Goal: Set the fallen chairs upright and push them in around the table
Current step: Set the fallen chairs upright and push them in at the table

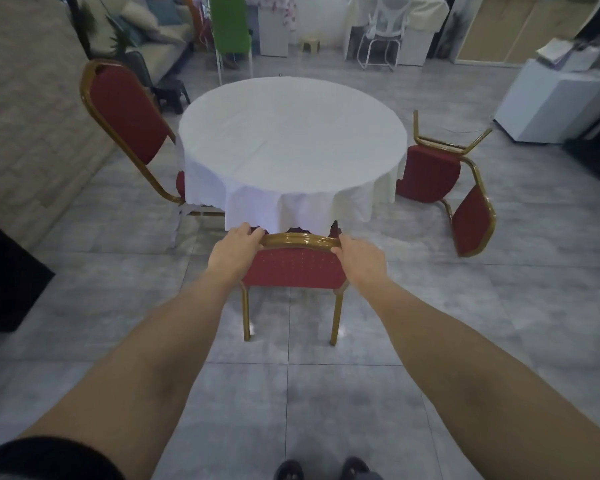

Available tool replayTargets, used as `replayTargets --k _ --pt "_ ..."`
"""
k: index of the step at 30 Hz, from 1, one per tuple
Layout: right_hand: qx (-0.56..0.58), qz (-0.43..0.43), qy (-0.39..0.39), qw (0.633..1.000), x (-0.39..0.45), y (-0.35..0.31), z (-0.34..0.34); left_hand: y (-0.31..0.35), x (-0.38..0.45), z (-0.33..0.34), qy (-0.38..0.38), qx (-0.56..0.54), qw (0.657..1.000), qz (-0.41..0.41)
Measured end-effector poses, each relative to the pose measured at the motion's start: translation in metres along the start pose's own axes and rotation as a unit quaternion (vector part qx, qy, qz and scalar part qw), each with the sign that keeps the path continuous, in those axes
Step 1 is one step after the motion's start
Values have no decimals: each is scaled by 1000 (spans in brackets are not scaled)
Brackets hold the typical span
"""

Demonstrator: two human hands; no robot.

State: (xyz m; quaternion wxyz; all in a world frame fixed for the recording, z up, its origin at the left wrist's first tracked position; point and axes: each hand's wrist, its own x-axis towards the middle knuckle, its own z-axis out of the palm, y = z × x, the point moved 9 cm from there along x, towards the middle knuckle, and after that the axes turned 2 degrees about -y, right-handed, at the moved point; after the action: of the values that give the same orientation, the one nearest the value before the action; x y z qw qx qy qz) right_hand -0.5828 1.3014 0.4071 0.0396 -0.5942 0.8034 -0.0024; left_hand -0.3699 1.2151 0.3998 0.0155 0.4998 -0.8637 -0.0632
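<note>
A round table (291,140) under a white cloth stands in the middle of the room. Directly in front of me an upright red chair with a gold frame (293,268) has its seat under the table's near edge. My left hand (234,247) grips the left end of its top rail, and my right hand (359,252) grips the right end. A second red chair (125,123) stands upright at the table's left side, seat tucked under the cloth. A third red chair (444,181) lies tipped over on the floor to the table's right, legs pointing up.
A brick wall (25,126) runs along the left, with a dark object (4,275) low beside it. A white cabinet (551,102) stands at the right. A sofa (160,32), a green chair (230,26) and a white office chair (383,32) line the back. Grey tiled floor surrounds the table.
</note>
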Motion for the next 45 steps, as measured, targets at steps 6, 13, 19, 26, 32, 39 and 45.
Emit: replayTargets --k 6,13,19,26,32,39,45 --pt "14 -11 7 1000 -5 2 -1 5 5 -7 -22 19 999 15" --pt "30 -12 -29 999 5 37 7 33 21 -25 -4 18 998 67" --pt "21 48 -41 998 19 122 -7 106 64 -41 -28 38 991 127" --pt "23 107 -33 993 35 254 -22 237 137 -21 -64 85 973 205" --pt "12 134 -42 990 61 385 -27 349 212 -3 -95 92 968 213" --pt "-2 150 -58 987 106 537 -36 479 299 22 -114 64 970 203" --pt "10 159 -60 985 167 626 -28 548 379 55 -127 68 968 207"
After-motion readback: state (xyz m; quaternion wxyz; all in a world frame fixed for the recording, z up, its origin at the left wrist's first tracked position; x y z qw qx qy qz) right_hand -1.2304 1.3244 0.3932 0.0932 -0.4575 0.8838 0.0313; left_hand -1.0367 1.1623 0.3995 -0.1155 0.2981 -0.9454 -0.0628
